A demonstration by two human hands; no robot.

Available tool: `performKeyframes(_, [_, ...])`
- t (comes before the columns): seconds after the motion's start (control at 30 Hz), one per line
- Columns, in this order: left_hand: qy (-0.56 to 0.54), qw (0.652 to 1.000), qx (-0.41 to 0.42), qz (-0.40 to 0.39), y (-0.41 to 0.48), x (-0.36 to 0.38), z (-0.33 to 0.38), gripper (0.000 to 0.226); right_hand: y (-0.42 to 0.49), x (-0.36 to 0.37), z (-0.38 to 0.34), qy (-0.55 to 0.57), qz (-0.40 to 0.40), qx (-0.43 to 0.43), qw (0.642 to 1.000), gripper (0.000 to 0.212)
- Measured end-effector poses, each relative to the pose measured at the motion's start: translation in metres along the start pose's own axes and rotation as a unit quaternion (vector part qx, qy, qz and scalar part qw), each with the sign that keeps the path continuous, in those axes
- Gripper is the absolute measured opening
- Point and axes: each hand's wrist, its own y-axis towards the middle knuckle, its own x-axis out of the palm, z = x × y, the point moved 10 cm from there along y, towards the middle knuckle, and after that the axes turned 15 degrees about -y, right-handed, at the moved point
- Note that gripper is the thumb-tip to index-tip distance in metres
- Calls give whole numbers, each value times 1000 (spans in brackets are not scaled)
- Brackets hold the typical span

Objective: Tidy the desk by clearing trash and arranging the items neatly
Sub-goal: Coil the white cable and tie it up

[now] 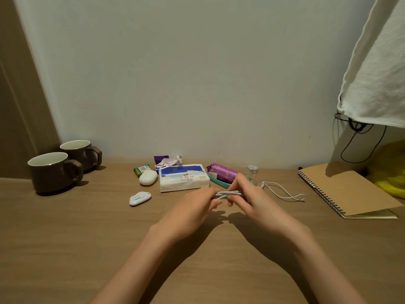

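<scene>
We see both hands meeting above the middle of the desk point(87, 238), just in front of the tissue pack point(184, 177). The left hand point(197, 207) pinches one end of a folded bundle of white cable point(226, 194), fingers curled round it, and the right hand point(247, 196) grips the other end the same way, so the strands run level between them. The cable's loose tail trails off to the right and lies in loops on the wood, near the notebook point(346, 189) but not touching it. Behind the right hand we make out a purple packet point(222, 173) lying across something teal, and a small jar point(252, 172) with a metal lid. Left of the tissue pack sit a white oval case point(148, 177) and green batteries point(141, 170), with crumpled wrappers point(168, 161) against the wall behind them. A small white gadget point(140, 198) lies nearer to us – what it is we cannot tell. Two dark mugs point(52, 170) stand together at the far left, handles to the right. A white cloth point(377, 62) hangs at the upper right, a black cord point(359, 141) dangling beneath it.
</scene>
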Motion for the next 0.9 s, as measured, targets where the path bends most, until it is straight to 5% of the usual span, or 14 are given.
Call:
performKeyframes(0.17, [-128,991,-48,-9,5,4,-9,19,1,-10,3,29,26,2,999,10])
performKeyframes(0.37, [-158,985,-71,-8,1,11,-10,16,3,-31,7,25,97,3,995,15])
performKeyframes(0.47, [-140,987,-77,31,2,7,-10,20,-3,-54,27,85,157,65,982,36])
performKeyframes(0.6, [-131,986,-75,73,1,-1,-12,18,-24,-76,94,34,240,214,946,32])
performKeyframes(0.73, [-121,985,-77,93,-1,-6,-15,17,-43,-68,166,-81,202,337,916,18])
performKeyframes(0.9, [-113,986,-78,92,-1,-5,-15,18,-39,-39,191,-171,110,355,912,26])
